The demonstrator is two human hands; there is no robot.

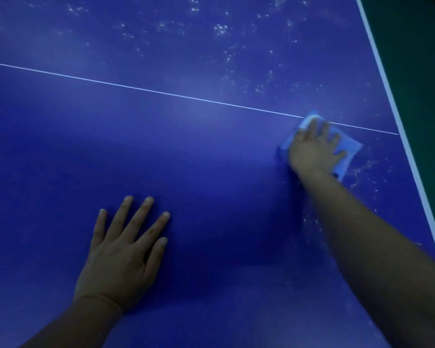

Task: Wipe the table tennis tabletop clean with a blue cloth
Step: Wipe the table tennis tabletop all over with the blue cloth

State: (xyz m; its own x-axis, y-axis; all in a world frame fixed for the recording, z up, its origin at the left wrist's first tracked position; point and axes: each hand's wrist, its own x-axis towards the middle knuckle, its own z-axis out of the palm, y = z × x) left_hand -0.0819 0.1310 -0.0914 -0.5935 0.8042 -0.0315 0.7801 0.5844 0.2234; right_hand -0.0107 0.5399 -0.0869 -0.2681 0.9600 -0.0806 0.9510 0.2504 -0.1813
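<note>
The blue table tennis tabletop (199, 151) fills the view. A thin white centre line (141, 88) crosses it from left to right. My right hand (312, 149) presses flat on a light blue cloth (349, 149), which lies on the white line near the table's right edge. The cloth shows around my fingers and is partly hidden under the palm. My left hand (121, 257) rests flat on the tabletop at the lower left, fingers spread, holding nothing. White dusty specks (221, 28) cover the surface beyond the line and to the right of the cloth.
A white border stripe (397, 116) marks the table's right edge. Beyond it lies a dark green floor (422, 71). More white specks (364, 172) sit between the cloth and that edge. The near-left part of the tabletop looks even and speck-free.
</note>
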